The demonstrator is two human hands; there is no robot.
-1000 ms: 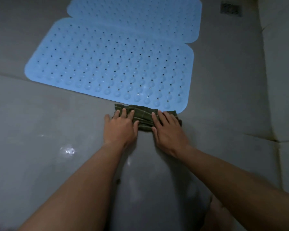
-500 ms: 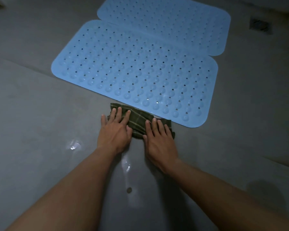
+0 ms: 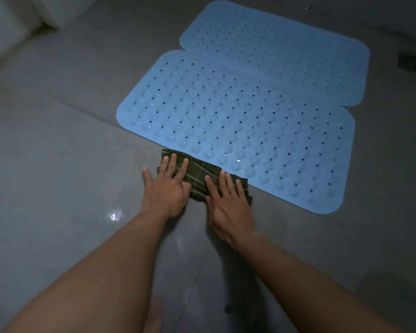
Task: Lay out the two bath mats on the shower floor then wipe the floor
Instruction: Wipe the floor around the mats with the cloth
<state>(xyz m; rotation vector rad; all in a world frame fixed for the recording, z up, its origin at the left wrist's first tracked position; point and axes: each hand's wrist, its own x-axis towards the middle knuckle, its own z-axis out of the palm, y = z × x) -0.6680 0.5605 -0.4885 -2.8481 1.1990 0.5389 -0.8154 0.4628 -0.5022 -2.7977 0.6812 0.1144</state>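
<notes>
Two flat hands, left hand (image 3: 165, 191) and right hand (image 3: 228, 205), were pressed straight-fingered onto the folded green plaid cloth (image 3: 200, 177), tucked under the fingers beside the near blue bath mat (image 3: 238, 126).

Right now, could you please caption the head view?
Left hand and right hand press a green cloth beside the nearer blue bath mat.

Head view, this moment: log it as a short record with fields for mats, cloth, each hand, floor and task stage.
floor: grey, glossy, glare spot left of the arms
near mat: blue, perforated, flat
far mat: blue, flat, long edge meeting the near mat's
cloth: dark green checked, folded, on the floor at the near mat's front edge
left hand: flat, fingers straight, pressing the cloth's left part
right hand: flat, fingers straight, pressing its right part
stage: both mats laid; wiping appears under way
</notes>
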